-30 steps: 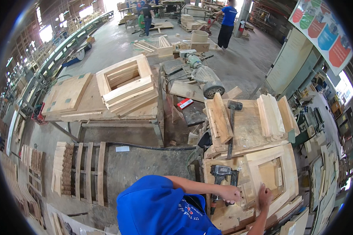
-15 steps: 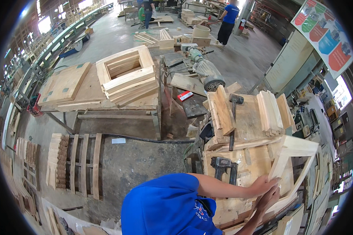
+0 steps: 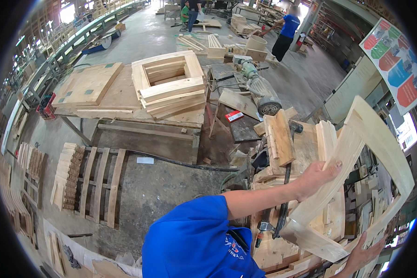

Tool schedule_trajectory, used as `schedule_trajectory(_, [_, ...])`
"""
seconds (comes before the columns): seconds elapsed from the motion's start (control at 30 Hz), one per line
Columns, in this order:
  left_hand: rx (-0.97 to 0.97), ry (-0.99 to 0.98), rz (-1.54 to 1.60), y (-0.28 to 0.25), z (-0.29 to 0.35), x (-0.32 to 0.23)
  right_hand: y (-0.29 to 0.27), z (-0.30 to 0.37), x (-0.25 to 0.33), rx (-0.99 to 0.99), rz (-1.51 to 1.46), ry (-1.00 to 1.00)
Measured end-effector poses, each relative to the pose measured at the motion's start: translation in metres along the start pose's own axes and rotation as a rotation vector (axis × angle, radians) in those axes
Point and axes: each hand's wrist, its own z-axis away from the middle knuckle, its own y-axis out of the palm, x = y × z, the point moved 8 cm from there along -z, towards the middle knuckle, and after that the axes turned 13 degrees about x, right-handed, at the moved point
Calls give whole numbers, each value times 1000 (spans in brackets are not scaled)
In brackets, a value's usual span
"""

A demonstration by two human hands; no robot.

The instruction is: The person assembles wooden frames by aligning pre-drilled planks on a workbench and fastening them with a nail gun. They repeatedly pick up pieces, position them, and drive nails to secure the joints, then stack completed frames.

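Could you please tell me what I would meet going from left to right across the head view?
Red crate → pallet → stacked frames → red box → motor → left hand → right hand, both hands on a wooden frame.

Left hand [image 3: 314,180] gripping, right hand [image 3: 362,255] lower
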Motion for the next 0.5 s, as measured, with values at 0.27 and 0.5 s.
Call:
schedule_trajectory(0.27, [111, 113, 5, -27, 34, -123, 38, -19, 50, -22, -530, -17])
schedule_trajectory(0.5, [-319, 102, -1070, -188, 107, -287, 21, -32, 123, -191, -598, 73])
